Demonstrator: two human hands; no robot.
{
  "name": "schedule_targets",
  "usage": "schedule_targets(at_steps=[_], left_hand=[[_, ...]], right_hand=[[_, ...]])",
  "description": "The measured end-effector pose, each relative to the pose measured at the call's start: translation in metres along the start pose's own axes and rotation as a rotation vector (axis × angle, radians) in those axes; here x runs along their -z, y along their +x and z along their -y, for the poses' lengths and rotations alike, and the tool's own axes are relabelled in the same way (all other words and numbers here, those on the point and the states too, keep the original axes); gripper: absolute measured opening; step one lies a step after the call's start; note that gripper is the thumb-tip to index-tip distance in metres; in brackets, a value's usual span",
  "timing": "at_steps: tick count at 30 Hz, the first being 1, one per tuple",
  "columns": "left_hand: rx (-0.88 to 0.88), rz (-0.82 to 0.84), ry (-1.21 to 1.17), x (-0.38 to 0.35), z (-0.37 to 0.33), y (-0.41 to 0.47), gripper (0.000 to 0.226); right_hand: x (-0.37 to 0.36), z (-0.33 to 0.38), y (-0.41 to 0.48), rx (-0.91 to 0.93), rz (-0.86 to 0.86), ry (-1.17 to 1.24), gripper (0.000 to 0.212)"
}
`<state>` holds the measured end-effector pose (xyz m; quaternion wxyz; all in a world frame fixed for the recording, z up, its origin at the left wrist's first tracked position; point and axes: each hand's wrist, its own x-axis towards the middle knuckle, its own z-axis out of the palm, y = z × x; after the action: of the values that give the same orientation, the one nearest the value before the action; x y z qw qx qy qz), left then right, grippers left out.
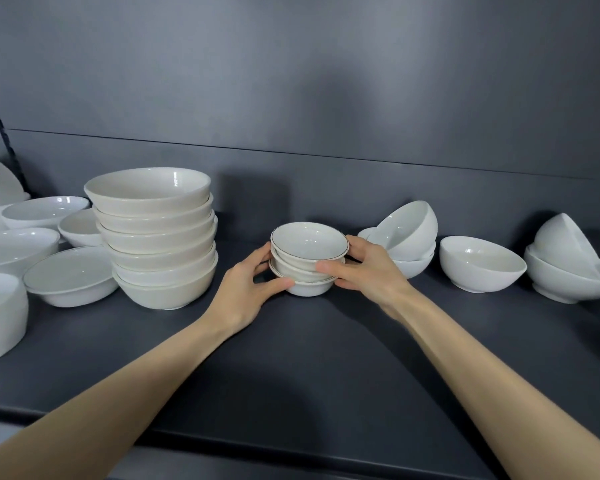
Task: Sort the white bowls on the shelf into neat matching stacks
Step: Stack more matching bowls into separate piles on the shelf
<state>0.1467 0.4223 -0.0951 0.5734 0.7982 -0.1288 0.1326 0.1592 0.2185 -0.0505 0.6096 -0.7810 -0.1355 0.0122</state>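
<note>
Three small dark-rimmed bowls (pixel 309 242) nested in one stack, standing mid-way along the dark shelf (pixel 326 358). Clasped from both sides: left hand (pixel 253 285) curled round the stack's left flank, thumb at the lower rim; right hand (pixel 364 265) curled round the right flank, thumb across the front. Just to the left, a tall stack of cream bowls (pixel 160 244). To the right, tilted white bowls (pixel 409 233), a single white bowl (pixel 482 263), then a nested pair (pixel 568 271).
</note>
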Motion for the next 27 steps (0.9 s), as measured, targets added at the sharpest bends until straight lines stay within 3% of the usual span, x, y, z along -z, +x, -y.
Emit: schedule_targets(at_steps=[12, 27], left_hand=[[0.001, 0.013, -0.014, 0.0, 0.004, 0.006, 0.064], [-0.021, 0.032, -0.039, 0.0, 0.004, 0.006, 0.059]], right_hand=[[0.007, -0.004, 0.001, 0.006, 0.027, -0.011, 0.038], [0.004, -0.008, 0.005, 0.064, -0.122, 0.024, 0.065]])
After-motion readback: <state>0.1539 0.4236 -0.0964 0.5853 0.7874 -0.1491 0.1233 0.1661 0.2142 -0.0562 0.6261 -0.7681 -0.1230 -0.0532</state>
